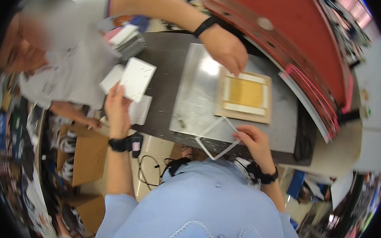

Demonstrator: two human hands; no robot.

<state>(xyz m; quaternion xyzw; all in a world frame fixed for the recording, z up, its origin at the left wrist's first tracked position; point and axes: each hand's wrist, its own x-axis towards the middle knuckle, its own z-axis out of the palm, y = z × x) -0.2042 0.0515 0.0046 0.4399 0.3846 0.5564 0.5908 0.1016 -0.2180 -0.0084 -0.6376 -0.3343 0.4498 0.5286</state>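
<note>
My left hand (118, 108) pinches a white rectangular sheet or card (138, 78) with small dark marks, held up over the table's left side. More white pieces (140, 110) lie behind and below it. My right hand (254, 140) grips the right corner of a thin white square frame (205, 149), tilted like a diamond at the table's near edge. Ahead of it, a tan board (264, 119) carries a yellow square (246, 93) bordered by white strips. It rests on a shiny metal plate (183, 112). A co-worker's hand (227, 50) reaches over the board's far edge.
The co-worker stands at the left, one arm stretched across the dark table (162, 64). A large red curved machine part (289, 33) rises at the far right. Cardboard boxes (89, 160) stand at the lower left. A black cable (144, 174) hangs near the floor.
</note>
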